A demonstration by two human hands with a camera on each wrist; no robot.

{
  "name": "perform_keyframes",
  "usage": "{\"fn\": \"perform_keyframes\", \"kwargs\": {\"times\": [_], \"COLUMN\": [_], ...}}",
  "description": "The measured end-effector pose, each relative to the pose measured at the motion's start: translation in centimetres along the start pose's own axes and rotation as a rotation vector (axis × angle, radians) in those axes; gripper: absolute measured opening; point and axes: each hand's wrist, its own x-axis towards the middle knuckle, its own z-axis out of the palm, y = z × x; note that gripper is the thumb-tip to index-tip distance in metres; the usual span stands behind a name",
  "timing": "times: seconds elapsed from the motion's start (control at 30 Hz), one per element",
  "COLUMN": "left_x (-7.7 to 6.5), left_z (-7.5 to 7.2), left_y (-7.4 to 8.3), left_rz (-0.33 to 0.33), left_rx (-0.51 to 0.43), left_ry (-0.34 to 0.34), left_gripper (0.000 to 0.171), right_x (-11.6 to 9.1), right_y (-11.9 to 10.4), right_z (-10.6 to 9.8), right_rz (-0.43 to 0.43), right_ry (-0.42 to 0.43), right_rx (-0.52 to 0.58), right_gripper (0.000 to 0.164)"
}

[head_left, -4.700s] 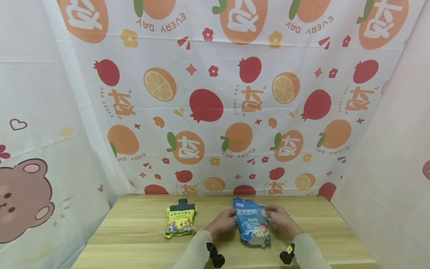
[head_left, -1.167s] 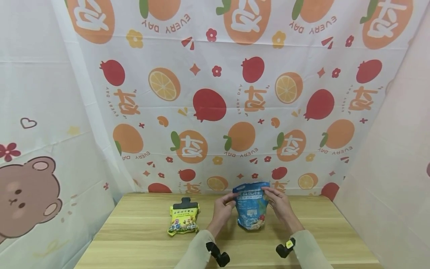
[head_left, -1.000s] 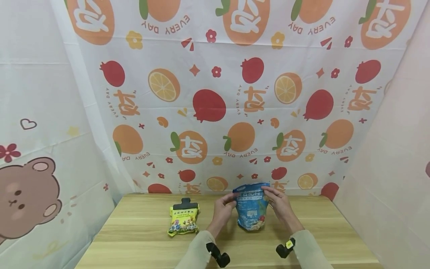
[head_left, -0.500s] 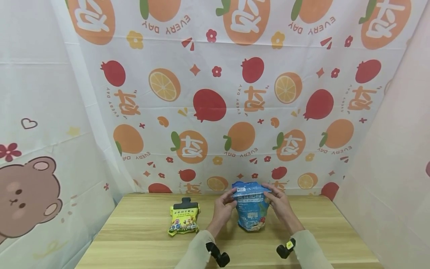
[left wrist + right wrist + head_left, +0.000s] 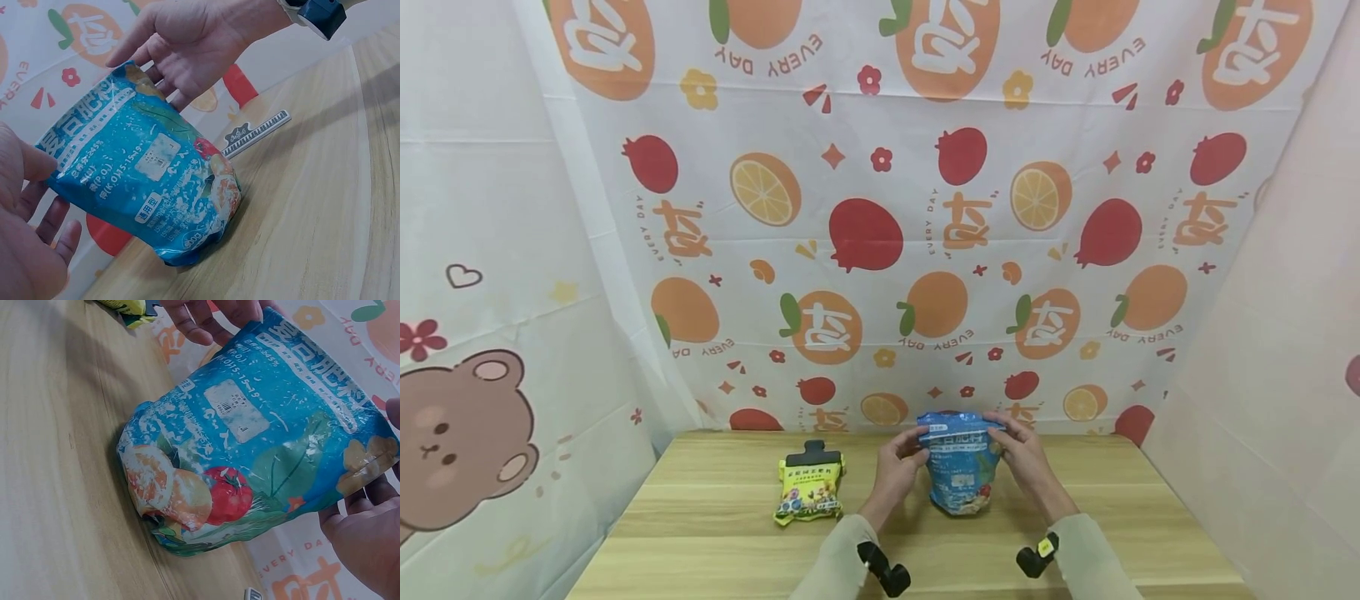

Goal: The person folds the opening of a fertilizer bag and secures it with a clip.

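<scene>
A blue plastic fertilizer bag stands upright on the table, its printed face toward me. Its top strip looks folded over toward me in the head view. My left hand pinches the upper left edge, thumb in front and fingers partly behind. At the upper right edge, my right hand holds the bag between thumb and fingers. In the left wrist view the bag's lower end is crumpled and touches the wood. The bag's back is hidden.
Left of my left hand lies a yellow bag with a black clip across its top. Behind the blue bag lies a ruler-like striped strip. A printed curtain hangs along the back of the wooden table.
The blue bag lay flatter several seconds ago; now it stands upright between both hands. In the last second its top edge has folded over toward me. The yellow bag has stayed put.
</scene>
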Motion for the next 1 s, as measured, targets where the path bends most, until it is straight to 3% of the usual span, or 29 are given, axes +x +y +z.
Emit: {"fn": "perform_keyframes", "kwargs": {"times": [0.23, 0.53, 0.77, 1.0], "left_x": [-0.2, -0.3, -0.3, -0.5], "left_z": [-0.2, -0.4, -0.3, -0.1], "left_y": [0.0, -0.4, -1.0, -0.6], "left_rz": [0.015, -0.008, 0.011, 0.003], "left_rx": [-0.009, -0.023, -0.018, 0.013], "left_ry": [-0.024, -0.052, -0.071, -0.049], "left_gripper": [0.032, 0.031, 0.030, 0.027], "right_x": [0.0, 0.0, 0.0, 0.0], "right_y": [0.2, 0.6, 1.1, 1.1], "right_z": [0.1, 0.1, -0.1, -0.2], "right_rz": [0.020, 0.017, 0.030, 0.022], "right_ry": [0.043, 0.030, 0.040, 0.041], "right_rx": [0.017, 0.046, 0.075, 0.073], "right_gripper": [0.043, 0.038, 0.035, 0.032]}}
